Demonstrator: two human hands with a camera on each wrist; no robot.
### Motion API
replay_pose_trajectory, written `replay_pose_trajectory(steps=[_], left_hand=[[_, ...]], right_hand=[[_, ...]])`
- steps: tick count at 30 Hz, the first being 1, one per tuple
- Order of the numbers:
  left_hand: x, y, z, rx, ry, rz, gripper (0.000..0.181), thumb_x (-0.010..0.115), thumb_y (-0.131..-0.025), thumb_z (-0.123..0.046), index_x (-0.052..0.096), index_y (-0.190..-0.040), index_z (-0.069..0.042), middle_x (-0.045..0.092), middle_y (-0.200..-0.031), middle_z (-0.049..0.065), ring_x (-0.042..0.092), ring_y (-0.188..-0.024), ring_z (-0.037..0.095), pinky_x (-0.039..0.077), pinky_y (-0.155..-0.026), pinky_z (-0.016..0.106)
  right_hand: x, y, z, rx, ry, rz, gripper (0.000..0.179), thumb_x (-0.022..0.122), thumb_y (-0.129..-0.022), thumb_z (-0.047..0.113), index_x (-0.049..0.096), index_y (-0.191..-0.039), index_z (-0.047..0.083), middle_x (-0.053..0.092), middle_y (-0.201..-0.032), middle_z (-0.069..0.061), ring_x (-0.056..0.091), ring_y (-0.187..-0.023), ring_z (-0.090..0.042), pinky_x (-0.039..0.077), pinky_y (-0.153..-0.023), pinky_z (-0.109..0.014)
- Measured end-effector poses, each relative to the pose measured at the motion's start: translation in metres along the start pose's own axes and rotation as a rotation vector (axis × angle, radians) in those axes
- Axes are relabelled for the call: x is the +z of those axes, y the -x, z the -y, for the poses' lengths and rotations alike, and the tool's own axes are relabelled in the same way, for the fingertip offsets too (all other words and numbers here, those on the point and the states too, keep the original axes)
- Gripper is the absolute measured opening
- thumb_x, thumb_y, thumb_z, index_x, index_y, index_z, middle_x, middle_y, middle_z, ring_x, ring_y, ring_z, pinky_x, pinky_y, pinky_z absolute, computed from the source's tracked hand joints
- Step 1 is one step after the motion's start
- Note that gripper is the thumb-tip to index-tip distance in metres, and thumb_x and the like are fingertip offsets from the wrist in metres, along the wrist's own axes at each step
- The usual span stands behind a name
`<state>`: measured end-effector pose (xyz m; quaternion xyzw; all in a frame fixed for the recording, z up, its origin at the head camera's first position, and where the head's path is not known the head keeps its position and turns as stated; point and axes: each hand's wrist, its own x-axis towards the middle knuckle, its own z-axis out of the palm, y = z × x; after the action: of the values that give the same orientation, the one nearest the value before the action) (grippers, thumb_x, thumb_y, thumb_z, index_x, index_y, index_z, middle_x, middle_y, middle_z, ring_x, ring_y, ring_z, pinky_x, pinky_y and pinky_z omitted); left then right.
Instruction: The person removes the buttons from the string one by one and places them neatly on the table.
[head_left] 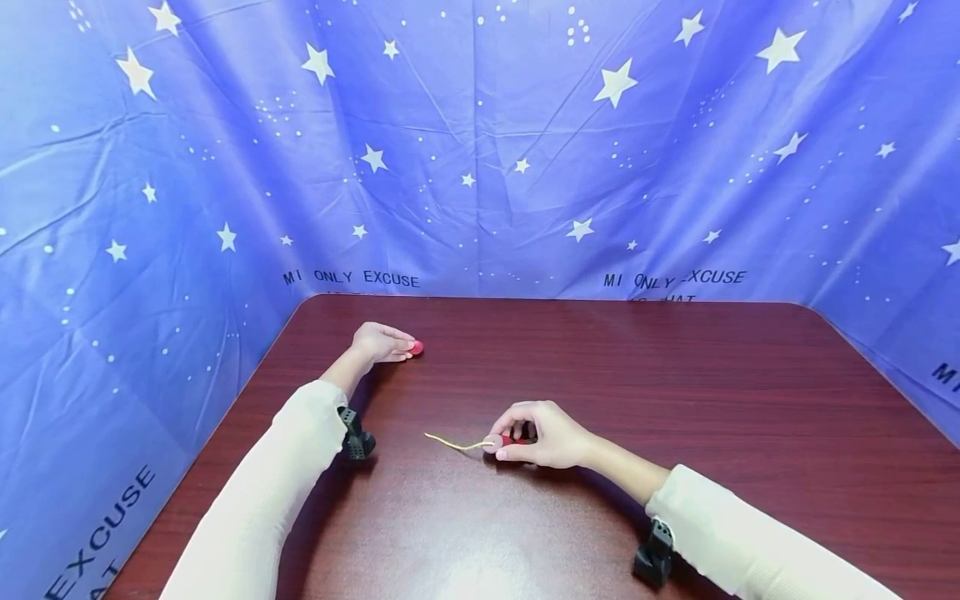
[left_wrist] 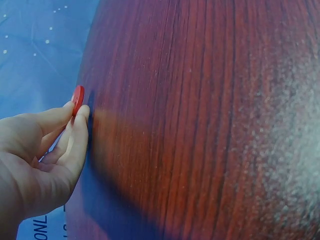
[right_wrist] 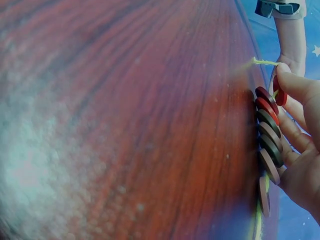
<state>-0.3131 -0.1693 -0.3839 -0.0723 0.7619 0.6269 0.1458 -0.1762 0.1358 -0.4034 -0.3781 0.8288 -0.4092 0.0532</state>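
My left hand (head_left: 384,342), far out toward the back left of the table, pinches a red button (left_wrist: 78,100) between thumb and fingertips, close over the wood. Nearer the middle, my right hand (head_left: 551,435) holds a yellow string (head_left: 457,447) threaded with buttons. One dark red button (right_wrist: 281,92) is pinched at its fingertips, and the string's loose end sticks out past them. Below the fingers, a row of several round buttons (right_wrist: 270,129) in red, black and pinkish brown lies overlapping; in the head view the fingers hide most of this row.
The brown wood-grain table (head_left: 637,367) has a glossy glare near its front. Blue cloth (head_left: 480,150) with white stars hangs behind it and along both sides. Each sleeve carries a black wrist camera, one at the left cuff (head_left: 356,435) and one at the right cuff (head_left: 655,554).
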Motion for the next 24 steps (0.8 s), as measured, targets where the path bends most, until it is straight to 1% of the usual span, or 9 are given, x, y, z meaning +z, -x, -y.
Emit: replay_pose_trajectory(steps=[5, 8, 10, 12, 18, 24], left_hand=[[-0.001, -0.001, 0.000, 0.008, 0.006, 0.000, 0.039, 0.064, -0.086, 0.006, 0.056, -0.123, 0.016, 0.075, -0.085, 0.010, 0.070, -0.066, 0.009, 0.060, -0.072, 0.027], [0.001, -0.001, -0.001, 0.010, 0.005, 0.006, 0.039, 0.064, -0.087, 0.006, 0.056, -0.123, 0.016, 0.073, -0.099, 0.019, 0.070, -0.065, 0.008, 0.060, -0.070, 0.025], [0.002, -0.003, -0.001, 0.012, -0.002, 0.013, 0.038, 0.063, -0.087, 0.006, 0.056, -0.123, 0.016, 0.068, -0.108, 0.025, 0.069, -0.065, 0.008, 0.060, -0.070, 0.024], [0.005, -0.004, -0.001, 0.019, -0.006, 0.017, 0.038, 0.063, -0.087, 0.005, 0.055, -0.123, 0.016, 0.063, -0.115, 0.028, 0.069, -0.065, 0.007, 0.060, -0.069, 0.024], [0.013, -0.007, -0.002, 0.013, -0.012, 0.004, 0.037, 0.064, -0.086, 0.005, 0.058, -0.121, 0.015, 0.065, -0.114, 0.026, 0.069, -0.064, 0.008, 0.060, -0.067, 0.023], [0.026, -0.012, -0.008, 0.045, -0.016, 0.026, 0.035, 0.063, -0.087, 0.006, 0.058, -0.119, 0.016, 0.065, -0.111, 0.027, 0.067, -0.063, 0.006, 0.060, -0.067, 0.023]], right_hand=[[0.000, -0.001, -0.001, -0.018, 0.017, -0.001, 0.018, 0.077, -0.080, 0.019, 0.072, -0.097, 0.015, 0.066, -0.080, 0.000, 0.057, -0.071, -0.005, 0.052, -0.060, -0.021], [0.000, -0.001, 0.000, -0.008, 0.016, 0.000, 0.018, 0.077, -0.080, 0.019, 0.072, -0.097, 0.015, 0.066, -0.080, -0.001, 0.056, -0.071, -0.005, 0.052, -0.060, -0.021], [0.001, -0.001, 0.001, 0.003, 0.012, -0.002, 0.018, 0.077, -0.080, 0.020, 0.072, -0.097, 0.016, 0.066, -0.080, 0.000, 0.058, -0.072, -0.007, 0.052, -0.061, -0.020], [0.001, -0.001, 0.002, 0.012, 0.006, -0.001, 0.019, 0.078, -0.080, 0.021, 0.072, -0.097, 0.015, 0.066, -0.080, 0.000, 0.058, -0.073, -0.010, 0.052, -0.061, -0.021], [0.001, 0.000, 0.004, 0.025, 0.011, 0.002, 0.019, 0.077, -0.080, 0.021, 0.072, -0.097, 0.016, 0.066, -0.080, 0.001, 0.058, -0.074, -0.011, 0.052, -0.062, -0.021], [0.001, 0.000, 0.003, 0.020, 0.015, -0.003, 0.018, 0.078, -0.080, 0.021, 0.072, -0.097, 0.016, 0.066, -0.080, 0.001, 0.058, -0.073, -0.009, 0.051, -0.061, -0.019]])
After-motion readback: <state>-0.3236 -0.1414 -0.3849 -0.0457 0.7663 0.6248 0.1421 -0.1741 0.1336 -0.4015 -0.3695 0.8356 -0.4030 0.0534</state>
